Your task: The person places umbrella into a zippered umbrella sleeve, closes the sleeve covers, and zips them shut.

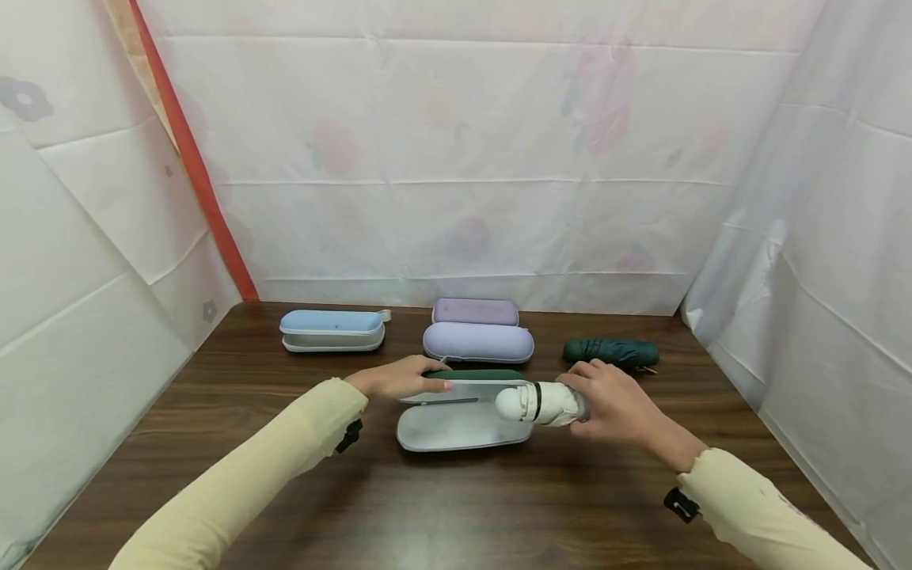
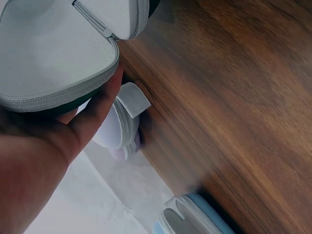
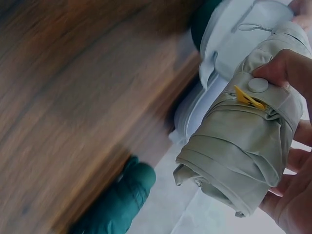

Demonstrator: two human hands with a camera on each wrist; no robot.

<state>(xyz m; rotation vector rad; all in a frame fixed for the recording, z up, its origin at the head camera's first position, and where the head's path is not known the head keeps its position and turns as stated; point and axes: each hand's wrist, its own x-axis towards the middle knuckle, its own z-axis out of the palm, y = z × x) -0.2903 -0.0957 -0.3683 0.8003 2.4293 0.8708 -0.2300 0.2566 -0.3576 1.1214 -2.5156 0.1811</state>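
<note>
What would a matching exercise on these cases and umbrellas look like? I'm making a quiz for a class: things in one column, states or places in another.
Things:
1. white umbrella
2. green case
3. dark green umbrella
4. blue case

States or places:
a. lies closed at the far left of the table
b. gripped by the right hand
c. lies folded on the table, untouched
d. open, lid held by the left hand

Pairs: 1-b, 2-d, 3-c, 4-a
</note>
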